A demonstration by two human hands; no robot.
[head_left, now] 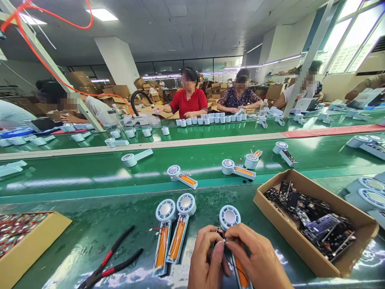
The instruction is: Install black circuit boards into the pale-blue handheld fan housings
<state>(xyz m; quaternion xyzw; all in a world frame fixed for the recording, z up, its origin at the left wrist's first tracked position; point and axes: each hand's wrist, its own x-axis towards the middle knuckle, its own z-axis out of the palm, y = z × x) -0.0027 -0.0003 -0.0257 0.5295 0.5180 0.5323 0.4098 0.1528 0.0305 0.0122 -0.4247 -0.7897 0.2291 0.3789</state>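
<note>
Green tabletop [90,241] along a conveyor line, other people seated opposite. Left hand [207,261] and right hand [258,261] both pinch narrowly on a small dark part with thin wires atop the handheld fan housing [230,216] at the near edge. Judged light, rigid plastic; wires fragile, so grip the handle body. Red-handled pliers [111,261] lie left, circuit-board box [315,224] right.

Bare table [90,237] is left open between the red-handled pliers [111,261] and two fan units [171,233]; passage rightward is blocked by a cardboard box of circuit boards [313,220].
</note>
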